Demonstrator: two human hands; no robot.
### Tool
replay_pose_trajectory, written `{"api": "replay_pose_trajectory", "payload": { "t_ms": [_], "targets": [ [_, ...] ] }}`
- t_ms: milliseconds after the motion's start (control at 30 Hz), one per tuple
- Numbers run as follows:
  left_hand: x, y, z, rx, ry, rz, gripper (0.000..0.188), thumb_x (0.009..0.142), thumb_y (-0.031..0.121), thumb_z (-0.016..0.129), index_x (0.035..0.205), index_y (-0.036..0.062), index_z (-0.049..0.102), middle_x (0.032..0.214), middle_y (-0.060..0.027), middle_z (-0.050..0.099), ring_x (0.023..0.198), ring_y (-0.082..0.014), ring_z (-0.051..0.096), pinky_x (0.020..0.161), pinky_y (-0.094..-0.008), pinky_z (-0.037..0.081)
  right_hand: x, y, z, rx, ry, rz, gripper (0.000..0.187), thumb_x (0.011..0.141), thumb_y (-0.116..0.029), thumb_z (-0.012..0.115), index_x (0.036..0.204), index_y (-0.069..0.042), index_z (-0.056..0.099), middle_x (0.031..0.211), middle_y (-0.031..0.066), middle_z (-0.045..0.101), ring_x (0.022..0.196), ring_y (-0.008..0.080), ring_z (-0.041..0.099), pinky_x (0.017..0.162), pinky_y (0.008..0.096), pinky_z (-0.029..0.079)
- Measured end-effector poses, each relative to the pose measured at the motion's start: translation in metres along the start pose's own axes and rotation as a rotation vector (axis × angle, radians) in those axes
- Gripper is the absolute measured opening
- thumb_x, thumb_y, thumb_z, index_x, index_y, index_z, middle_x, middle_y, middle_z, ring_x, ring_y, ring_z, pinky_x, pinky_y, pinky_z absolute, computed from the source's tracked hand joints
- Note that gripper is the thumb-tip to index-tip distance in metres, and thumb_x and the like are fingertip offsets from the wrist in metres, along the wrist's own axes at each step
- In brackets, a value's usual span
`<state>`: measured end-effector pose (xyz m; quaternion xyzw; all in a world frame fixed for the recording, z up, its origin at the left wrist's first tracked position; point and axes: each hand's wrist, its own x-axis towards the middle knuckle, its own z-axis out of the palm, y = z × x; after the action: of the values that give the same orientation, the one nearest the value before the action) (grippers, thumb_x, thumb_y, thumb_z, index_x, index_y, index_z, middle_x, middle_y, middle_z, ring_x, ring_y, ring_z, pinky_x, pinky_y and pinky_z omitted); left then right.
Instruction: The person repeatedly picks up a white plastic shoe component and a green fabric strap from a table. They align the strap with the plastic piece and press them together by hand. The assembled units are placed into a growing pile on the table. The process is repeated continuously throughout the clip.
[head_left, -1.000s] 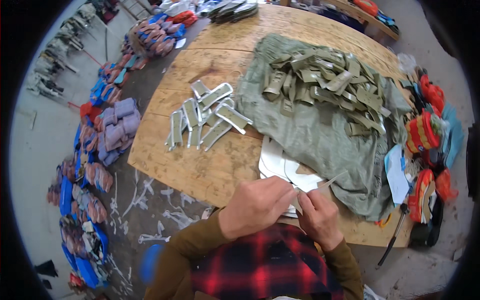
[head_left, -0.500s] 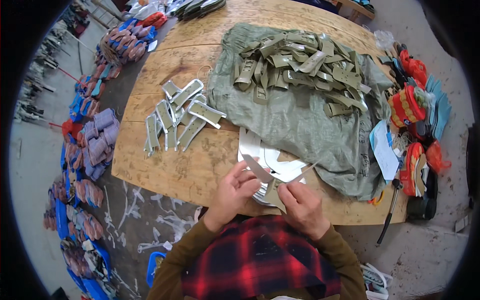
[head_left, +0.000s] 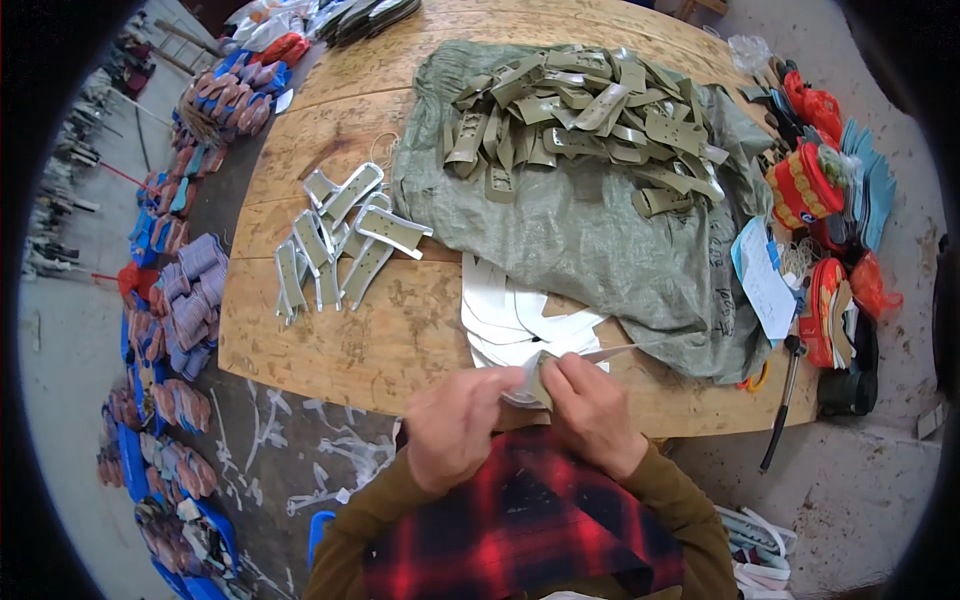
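Well, the person's right hand (head_left: 597, 412) is closed, thumb and fingertips pinching a small, smooth olive-green flat piece (head_left: 543, 372) just above the table's near edge. The left hand (head_left: 455, 420) is right beside it with curled fingers, slightly blurred; I can't tell whether it grips the piece too. A thin pale strip (head_left: 612, 352) sticks out past the right fingers.

Under and beyond the hands lie flat, curved, white sheet pieces (head_left: 490, 312), overlapping. To their left is a loose cluster of olive-green strips with shiny silver edges (head_left: 308, 238), and on a crinkled grey-green woven sack (head_left: 560, 250) sits a heap of bent, punched olive-green strips (head_left: 590, 110).

The wooden tabletop (head_left: 400, 350) is scuffed and stained. White scraps (head_left: 340, 440) litter the dark floor, with bundled purple-grey pieces (head_left: 192, 308) along the left.
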<state>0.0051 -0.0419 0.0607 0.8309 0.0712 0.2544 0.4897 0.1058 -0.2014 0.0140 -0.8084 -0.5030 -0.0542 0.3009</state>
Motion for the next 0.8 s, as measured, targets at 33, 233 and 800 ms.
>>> {"api": "replay_pose_trajectory", "payload": {
  "t_ms": [33, 233, 800],
  "targets": [
    [0.000, 0.006, -0.004, -0.082, 0.013, -0.043, 0.009, 0.094, 0.004, 0.057, 0.098, -0.0029, 0.063, 0.078, -0.0130, 0.069, 0.068, -0.0246, 0.069, 0.065, -0.0333, 0.056, -0.007, 0.002, 0.008, 0.025, -0.006, 0.016, 0.025, 0.070, 0.000, 0.060, 0.095, -0.003, 0.056, 0.076, 0.0083, 0.047, 0.062, 0.0240, 0.056, 0.055, 0.0370, 0.047],
    [0.004, -0.018, -0.005, -0.181, 0.046, -0.013, 0.049, 0.100, 0.039, 0.050, 0.117, -0.0067, 0.049, 0.102, -0.0200, 0.065, 0.098, -0.0285, 0.065, 0.094, -0.0412, 0.049, -0.017, 0.008, 0.008, 0.058, 0.059, 0.066, 0.025, 0.070, 0.001, 0.061, 0.094, -0.004, 0.056, 0.075, 0.0080, 0.046, 0.061, 0.0240, 0.055, 0.053, 0.0368, 0.045],
    [0.013, -0.045, 0.018, -0.672, -0.072, -0.515, 0.016, 0.097, 0.010, 0.059, 0.102, -0.0049, 0.064, 0.096, -0.0094, 0.068, 0.085, -0.0134, 0.066, 0.076, -0.0261, 0.053, -0.004, 0.002, -0.016, 0.032, 0.144, -0.053, 0.031, 0.068, 0.002, 0.061, 0.099, -0.002, 0.059, 0.077, 0.0077, 0.049, 0.063, 0.0233, 0.057, 0.056, 0.0350, 0.047]
  ]
}}
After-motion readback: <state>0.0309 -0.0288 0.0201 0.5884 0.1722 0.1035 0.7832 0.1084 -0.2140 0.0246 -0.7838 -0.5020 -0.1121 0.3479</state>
